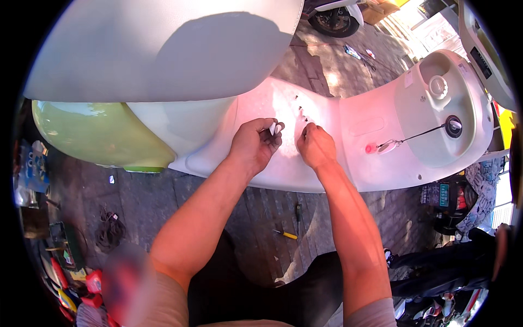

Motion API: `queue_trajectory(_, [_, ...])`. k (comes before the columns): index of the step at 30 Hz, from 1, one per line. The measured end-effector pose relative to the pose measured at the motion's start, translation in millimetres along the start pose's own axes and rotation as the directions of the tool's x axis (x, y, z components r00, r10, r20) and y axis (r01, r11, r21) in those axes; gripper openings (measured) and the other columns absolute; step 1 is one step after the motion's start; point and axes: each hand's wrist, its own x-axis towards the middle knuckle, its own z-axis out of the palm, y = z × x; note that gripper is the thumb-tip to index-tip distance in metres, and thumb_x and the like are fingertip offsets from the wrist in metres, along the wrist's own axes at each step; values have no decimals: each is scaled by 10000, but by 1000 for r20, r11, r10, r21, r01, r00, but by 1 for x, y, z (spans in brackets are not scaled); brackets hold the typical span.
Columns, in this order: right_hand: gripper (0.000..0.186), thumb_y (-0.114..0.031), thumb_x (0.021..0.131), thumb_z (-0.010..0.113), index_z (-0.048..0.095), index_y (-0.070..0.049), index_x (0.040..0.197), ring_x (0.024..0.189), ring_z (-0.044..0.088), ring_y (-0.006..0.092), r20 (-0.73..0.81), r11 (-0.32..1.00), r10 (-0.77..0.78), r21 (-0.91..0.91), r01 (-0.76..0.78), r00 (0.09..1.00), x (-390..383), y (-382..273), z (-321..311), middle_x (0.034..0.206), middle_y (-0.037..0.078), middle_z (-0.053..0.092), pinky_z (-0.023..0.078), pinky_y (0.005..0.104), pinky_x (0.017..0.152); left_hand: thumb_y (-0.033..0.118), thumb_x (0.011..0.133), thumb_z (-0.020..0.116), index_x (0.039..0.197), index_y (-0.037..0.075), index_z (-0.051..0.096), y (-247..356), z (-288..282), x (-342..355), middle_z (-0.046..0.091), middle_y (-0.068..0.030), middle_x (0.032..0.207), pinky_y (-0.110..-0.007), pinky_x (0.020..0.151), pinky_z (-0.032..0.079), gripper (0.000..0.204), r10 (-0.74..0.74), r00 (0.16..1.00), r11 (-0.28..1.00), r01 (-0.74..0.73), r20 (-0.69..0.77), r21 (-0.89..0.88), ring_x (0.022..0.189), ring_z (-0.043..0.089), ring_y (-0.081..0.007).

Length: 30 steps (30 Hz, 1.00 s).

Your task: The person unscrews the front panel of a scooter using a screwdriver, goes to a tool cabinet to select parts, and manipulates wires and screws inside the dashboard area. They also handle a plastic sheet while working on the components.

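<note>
A scooter with a pale footboard (261, 106) stretches across in front of me. My left hand (257, 143) is closed on a small white piece (273, 129) that pokes out between thumb and fingers; its kind is unclear. Close by on the right, my right hand (317, 145) has its fingers pinched together, down at the footboard. What they hold, if anything, is hidden. Just beyond those fingertips, several small dark bits, perhaps screws or holes, dot the footboard. A key (454, 125) sits in the front panel, with a cord and a pinkish tag (387, 147) hanging from it.
The grey seat (163, 49) and green rear panel (98, 131) rise at the left. Two screwdrivers, one with a yellow handle (290, 235), lie on the paving below. A cable coil (110, 230) and red tools (93, 282) are at left. Another person's dark-clothed legs (452, 267) show at right.
</note>
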Motion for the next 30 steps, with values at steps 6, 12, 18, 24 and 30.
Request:
queue_trajectory(6, [174,-165,951,678,652,-12,1029,831,678,314,29,681,-14,733,-11,999,-42,-51,-74,955,171,706,549,402,768,175,1028,459,1140,-73,587,-25,-10,9,629,-182,1140,-414,945,553,301,-129,989,967,142,76,-211,1009,622,-279])
queue_trajectory(12, [123,-125,963,684,700,-48,1058,846,664,298,-272,817,-203,482,316,941,-46,-60,-62,996,132,651,551,405,763,172,1066,433,1117,-46,553,-34,-12,12,631,-168,1130,-461,982,555,254,-98,992,974,112,78,-196,1043,646,-302])
queue_trajectory(18, [318,-133,966,639,694,-77,1274,1017,701,306,-138,954,139,283,-96,981,30,12,2,1164,157,664,567,426,889,120,1059,487,1009,-37,581,-23,-6,13,649,-163,1027,-373,891,618,190,-161,985,945,173,68,-279,958,674,-267])
queue_trajectory(24, [366,-126,935,637,704,-123,1295,1085,689,328,15,991,-37,128,35,999,66,5,5,1192,152,675,566,438,931,124,1058,493,983,-36,597,-19,-12,16,651,-159,998,-376,869,616,205,-168,982,961,183,88,-206,930,669,-261])
queue_trajectory(30, [197,-124,892,678,761,-94,1068,952,706,352,-86,989,-124,66,130,989,64,10,11,1032,149,719,571,442,854,131,1052,501,972,-31,606,-22,-10,17,649,-161,993,-384,869,612,209,-170,979,970,186,111,-157,924,663,-265])
